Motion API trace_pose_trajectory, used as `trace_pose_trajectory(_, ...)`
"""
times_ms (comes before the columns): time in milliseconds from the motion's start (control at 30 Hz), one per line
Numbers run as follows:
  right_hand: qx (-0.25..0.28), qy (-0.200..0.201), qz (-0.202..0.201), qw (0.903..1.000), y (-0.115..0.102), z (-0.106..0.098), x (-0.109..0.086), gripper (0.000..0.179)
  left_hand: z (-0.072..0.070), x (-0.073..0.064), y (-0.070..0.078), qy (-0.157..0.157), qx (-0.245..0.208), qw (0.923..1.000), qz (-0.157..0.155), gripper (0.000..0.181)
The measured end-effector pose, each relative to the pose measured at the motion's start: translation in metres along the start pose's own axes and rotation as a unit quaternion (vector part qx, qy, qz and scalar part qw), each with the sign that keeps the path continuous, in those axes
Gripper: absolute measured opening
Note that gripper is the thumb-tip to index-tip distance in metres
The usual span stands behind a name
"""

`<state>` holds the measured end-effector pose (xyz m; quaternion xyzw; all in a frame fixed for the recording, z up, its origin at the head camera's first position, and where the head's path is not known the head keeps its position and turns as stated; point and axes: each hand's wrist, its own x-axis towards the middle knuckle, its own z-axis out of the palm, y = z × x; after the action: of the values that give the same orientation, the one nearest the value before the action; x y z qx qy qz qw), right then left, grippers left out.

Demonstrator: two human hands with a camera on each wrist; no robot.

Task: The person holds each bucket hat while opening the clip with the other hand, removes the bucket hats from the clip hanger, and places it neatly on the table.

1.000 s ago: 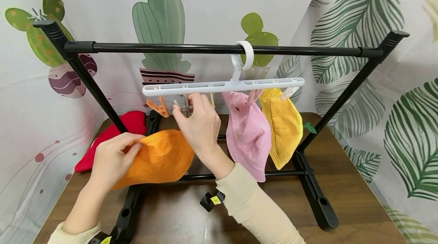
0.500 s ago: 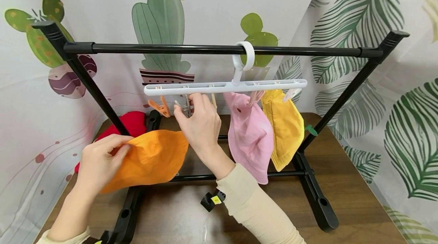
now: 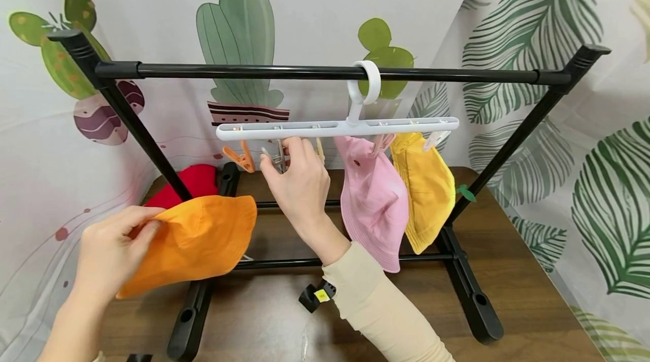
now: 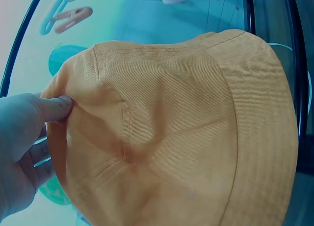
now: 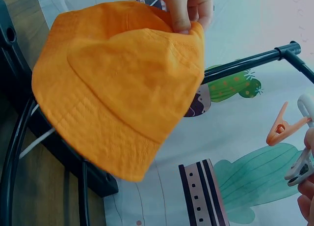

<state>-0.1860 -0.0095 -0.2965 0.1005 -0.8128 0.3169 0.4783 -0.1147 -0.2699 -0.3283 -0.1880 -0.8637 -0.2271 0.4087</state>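
Note:
At the left of the head view, my left hand (image 3: 109, 249) pinches the crown of an orange bucket hat (image 3: 195, 241) between thumb and fingers. The hat is lifted, its brim toward the rack's middle; the left wrist view shows my thumb on the cloth (image 4: 147, 113). My right hand (image 3: 301, 187) is raised under the white hanger (image 3: 299, 129) and pinches a grey clothespin (image 5: 298, 169) attached there. An orange clothespin (image 3: 242, 157) hangs just left of it. Farther right on the same hanger, a pink hat (image 3: 373, 204) and a yellow hat (image 3: 426, 198) hang from clips.
The hanger hooks over the top bar (image 3: 244, 71) of a black rack standing on a wooden table (image 3: 274, 317). A red hat (image 3: 190, 184) lies behind the rack's left side. Patterned curtains (image 3: 325, 1) close off the back.
My left hand has carried the orange hat leftward and slightly down, away from my right hand. The hanger has shifted a little right, while my right hand keeps its hold on the grey clothespin.

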Motion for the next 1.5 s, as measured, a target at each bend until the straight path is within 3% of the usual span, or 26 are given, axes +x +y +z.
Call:
trace_pose_trajectory(167, -0.001, 0.000, -0.001, 1.0000, 0.000, 0.000, 0.000, 0.024, -0.009, -0.005, -0.009, 0.017, -0.006, 0.9998, -0.007, 0.007)
trace_pose_trajectory(367, 0.005, -0.003, -0.001, 1.0000, 0.000, 0.000, 0.001, 0.023, -0.022, -0.011, -0.018, 0.014, 0.007, 0.9998, -0.011, 0.050)
trace_pose_trajectory(533, 0.002, 0.001, -0.001, 1.0000, -0.001, -0.001, 0.001, 0.024, -0.032, -0.018, -0.028, 0.009, 0.034, 0.9991, -0.022, 0.052)
trace_pose_trajectory(733, 0.007, 0.008, -0.006, 0.9999, 0.000, -0.001, 0.001, 0.024, -0.037, -0.028, -0.043, 0.024, 0.034, 0.9986, -0.033, 0.041)
trace_pose_trajectory(967, 0.006, 0.005, -0.004, 1.0000, 0.001, 0.001, 0.001, 0.023, -0.041, -0.034, -0.057, 0.019, 0.040, 0.9977, -0.051, 0.011)
trace_pose_trajectory(1167, 0.006, -0.001, 0.000, 1.0000, 0.002, 0.002, 0.000, 0.023, -0.044, -0.037, -0.065, 0.009, 0.061, 0.9957, -0.070, 0.027)
trace_pose_trajectory(1333, 0.009, -0.001, 0.000, 1.0000, 0.003, 0.002, 0.000, 0.023, -0.045, -0.038, -0.076, 0.002, 0.081, 0.9931, -0.085, 0.008)
trace_pose_trajectory(1500, 0.009, -0.001, -0.001, 1.0000, 0.003, 0.001, -0.001, 0.023, -0.042, -0.040, -0.089, 0.003, 0.068, 0.9923, -0.104, 0.009)
